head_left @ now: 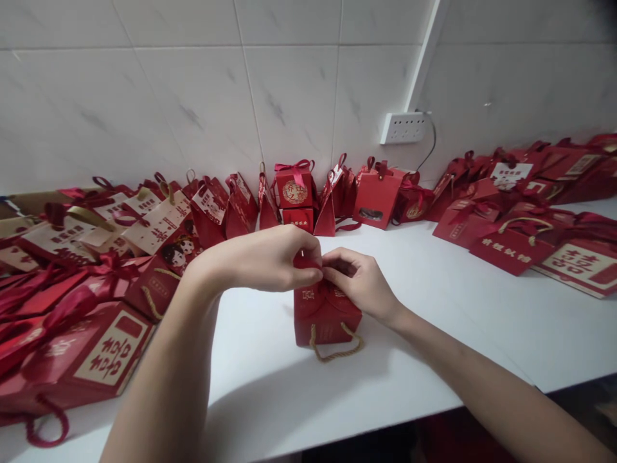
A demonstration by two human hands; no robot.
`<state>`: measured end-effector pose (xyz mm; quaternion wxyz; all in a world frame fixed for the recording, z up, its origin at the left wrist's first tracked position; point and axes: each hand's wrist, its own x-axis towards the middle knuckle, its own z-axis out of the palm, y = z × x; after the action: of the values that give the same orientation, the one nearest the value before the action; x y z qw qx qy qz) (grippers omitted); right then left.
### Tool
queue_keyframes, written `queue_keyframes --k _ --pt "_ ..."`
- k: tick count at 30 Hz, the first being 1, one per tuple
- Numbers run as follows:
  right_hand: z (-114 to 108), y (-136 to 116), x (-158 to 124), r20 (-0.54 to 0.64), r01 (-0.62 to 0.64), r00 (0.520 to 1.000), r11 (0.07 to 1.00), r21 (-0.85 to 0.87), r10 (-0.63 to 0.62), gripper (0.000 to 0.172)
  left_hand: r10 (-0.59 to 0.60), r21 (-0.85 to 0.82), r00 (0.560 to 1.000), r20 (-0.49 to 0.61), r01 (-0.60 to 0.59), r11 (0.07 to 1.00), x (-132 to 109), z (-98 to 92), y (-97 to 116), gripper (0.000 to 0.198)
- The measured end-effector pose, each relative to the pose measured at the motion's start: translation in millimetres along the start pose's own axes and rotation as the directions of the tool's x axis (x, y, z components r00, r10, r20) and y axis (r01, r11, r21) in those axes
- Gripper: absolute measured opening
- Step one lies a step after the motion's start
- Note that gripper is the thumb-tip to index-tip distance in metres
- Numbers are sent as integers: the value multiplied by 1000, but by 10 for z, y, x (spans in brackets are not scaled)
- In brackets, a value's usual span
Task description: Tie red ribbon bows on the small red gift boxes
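A small red gift box [321, 321] stands on the white table [414, 283] in front of me, with a twisted gold cord handle [337, 355] hanging down its near side. Thumb and fingers of my left hand [286, 260] pinch together at the top of this box from the left. From the right, my right hand [357, 276] pinches the same spot, its fingertips close against the left ones. Something red shows inside the curl of my left fingers. Whether it is a flap or a ribbon I cannot tell, since the fingers cover most of it.
Many finished-looking red boxes with ribbons crowd the left side, one with a cream label [110, 354]. More boxes line the tiled wall, including a bow-tied box [294, 186] and a windowed box [378, 199]. Another heap [513, 241] lies right, beyond a wall socket [402, 128].
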<state>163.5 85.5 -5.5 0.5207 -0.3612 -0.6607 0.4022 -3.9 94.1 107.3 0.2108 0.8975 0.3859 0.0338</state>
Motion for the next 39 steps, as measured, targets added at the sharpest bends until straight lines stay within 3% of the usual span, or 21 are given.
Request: queue_keyframes --k 13,20,28,31,35,39 --pt "-29 -8 -7 71 16 997 999 -51 -13 10 93 -6 980 -178 -96 995 119 49 -1 20" --pt "-28 -19 -1 62 -7 998 999 -33 9 8 66 -3 946 -317 -70 998 214 128 -111 16" --pt "-22 1 15 28 -31 999 998 53 30 6 10 9 977 -214 -9 1000 280 149 -236 13" --pt "10 33 17 4 -72 997 992 99 72 7 -20 -79 963 -267 -1 997 265 255 -302 13" --pt "41 51 7 -14 -97 995 985 142 100 11 -39 -229 897 -440 -70 971 201 523 -389 12" --pt "50 26 -12 -42 -74 996 991 110 79 9 -28 -264 884 -466 -109 958 124 717 -420 9"
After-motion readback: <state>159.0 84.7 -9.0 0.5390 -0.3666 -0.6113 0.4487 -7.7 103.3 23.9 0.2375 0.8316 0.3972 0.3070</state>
